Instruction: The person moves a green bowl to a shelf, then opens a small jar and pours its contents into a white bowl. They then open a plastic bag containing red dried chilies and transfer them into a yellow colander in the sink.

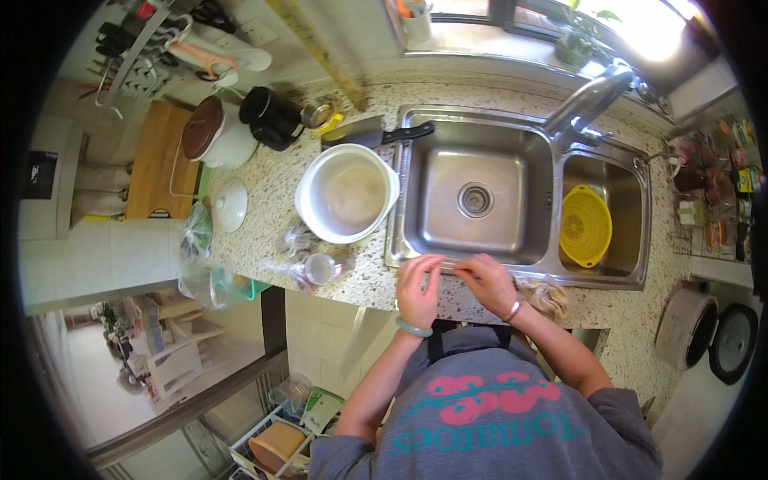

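At the front rim of the steel sink point(404, 180), my two hands are held close together with a small gap between them. My left hand point(419, 286), a green bangle on its wrist, has its fingers drawn together toward the thumb. My right hand point(490, 282), with a silver bangle, is bent in a similar pinch. Anything between the fingertips is too small or thin to make out. Left of the sink stands a white two-handled pot point(352, 196), its inside pale. Behind it a black-handled cleaver point(364, 133) lies with its handle over the sink rim.
A yellow colander point(586, 226) sits in the smaller right basin, below the faucet point(588, 104). A crumpled cloth point(546, 297) lies by the front rim. Leftward are a clear cup point(321, 269), a white lid point(231, 205), a lidded pot point(226, 134) and a cutting board point(160, 164).
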Demonstrator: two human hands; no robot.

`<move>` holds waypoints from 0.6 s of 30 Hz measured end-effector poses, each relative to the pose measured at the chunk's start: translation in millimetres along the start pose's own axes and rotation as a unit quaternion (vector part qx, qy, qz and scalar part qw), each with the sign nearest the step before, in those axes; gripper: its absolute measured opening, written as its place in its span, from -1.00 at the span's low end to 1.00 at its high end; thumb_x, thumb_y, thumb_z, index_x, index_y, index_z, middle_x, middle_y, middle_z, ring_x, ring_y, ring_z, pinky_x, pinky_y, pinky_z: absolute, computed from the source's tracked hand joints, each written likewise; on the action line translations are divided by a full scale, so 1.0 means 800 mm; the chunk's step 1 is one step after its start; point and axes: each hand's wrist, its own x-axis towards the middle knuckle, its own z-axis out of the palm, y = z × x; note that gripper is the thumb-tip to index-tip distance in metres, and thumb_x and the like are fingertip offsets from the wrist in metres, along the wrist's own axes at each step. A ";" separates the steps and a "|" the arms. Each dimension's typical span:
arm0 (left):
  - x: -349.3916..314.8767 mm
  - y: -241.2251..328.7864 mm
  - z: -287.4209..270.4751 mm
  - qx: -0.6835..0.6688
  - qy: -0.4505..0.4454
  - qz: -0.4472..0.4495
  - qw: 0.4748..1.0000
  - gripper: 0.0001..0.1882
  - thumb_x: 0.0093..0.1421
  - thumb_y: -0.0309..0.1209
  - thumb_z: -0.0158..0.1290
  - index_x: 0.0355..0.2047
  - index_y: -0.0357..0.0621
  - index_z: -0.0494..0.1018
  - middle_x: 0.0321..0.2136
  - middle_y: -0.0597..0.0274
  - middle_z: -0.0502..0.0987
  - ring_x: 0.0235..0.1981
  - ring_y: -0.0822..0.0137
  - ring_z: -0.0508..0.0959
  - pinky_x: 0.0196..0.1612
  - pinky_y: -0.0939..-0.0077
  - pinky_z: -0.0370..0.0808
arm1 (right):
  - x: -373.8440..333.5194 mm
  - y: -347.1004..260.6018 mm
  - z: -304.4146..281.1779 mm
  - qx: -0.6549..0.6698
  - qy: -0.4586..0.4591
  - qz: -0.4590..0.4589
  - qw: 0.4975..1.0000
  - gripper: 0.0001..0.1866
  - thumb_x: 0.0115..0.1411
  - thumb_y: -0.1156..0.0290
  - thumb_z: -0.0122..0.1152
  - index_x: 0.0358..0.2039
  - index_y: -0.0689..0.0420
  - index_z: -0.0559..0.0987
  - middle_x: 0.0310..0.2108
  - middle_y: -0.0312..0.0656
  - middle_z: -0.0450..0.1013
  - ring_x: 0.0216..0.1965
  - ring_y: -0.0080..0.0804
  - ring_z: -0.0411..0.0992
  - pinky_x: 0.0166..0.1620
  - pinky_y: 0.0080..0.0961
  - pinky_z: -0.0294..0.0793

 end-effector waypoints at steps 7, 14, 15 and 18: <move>-0.037 -0.082 -0.107 -0.081 0.275 -0.124 0.950 -0.69 0.25 -0.60 -0.03 0.02 -0.19 0.38 -0.11 0.25 0.41 -0.22 0.49 0.39 -0.13 0.59 0.37 | 0.098 -0.108 0.126 0.021 -0.113 -0.161 0.980 -0.59 0.11 0.31 0.26 -0.02 0.04 0.44 -0.01 -0.18 0.38 -0.11 -0.15 0.45 -0.18 -0.28 0.52; -0.050 -0.171 -0.161 -0.095 0.215 -0.191 0.953 -0.22 0.06 -0.63 0.11 0.29 -0.09 0.08 0.20 0.12 0.25 0.21 0.22 0.28 0.15 0.33 0.28 | 0.135 -0.152 0.210 -0.195 -0.208 -0.149 0.947 -0.17 -0.04 0.12 0.38 0.24 -0.07 0.22 0.17 -0.07 0.21 -0.02 -0.15 0.43 -0.17 -0.23 0.53; -0.047 -0.177 -0.160 -0.075 0.192 -0.179 0.962 -0.19 0.05 -0.63 0.13 0.31 -0.08 0.05 0.22 0.12 0.23 0.23 0.21 0.26 0.17 0.32 0.27 | 0.137 -0.152 0.218 -0.216 -0.210 -0.151 0.942 -0.15 -0.04 0.12 0.38 0.25 -0.07 0.21 0.12 -0.04 0.24 -0.04 -0.13 0.44 -0.19 -0.23 0.53; -0.040 -0.188 -0.156 -0.099 0.145 -0.154 0.972 -0.07 -0.05 -0.60 0.25 0.31 -0.14 0.02 0.19 0.08 0.27 0.23 0.18 0.27 0.19 0.31 0.27 | 0.138 -0.146 0.235 -0.187 -0.226 -0.133 0.947 -0.20 -0.03 0.14 0.37 0.22 -0.02 0.24 0.06 -0.05 0.27 -0.05 -0.10 0.45 -0.20 -0.23 0.54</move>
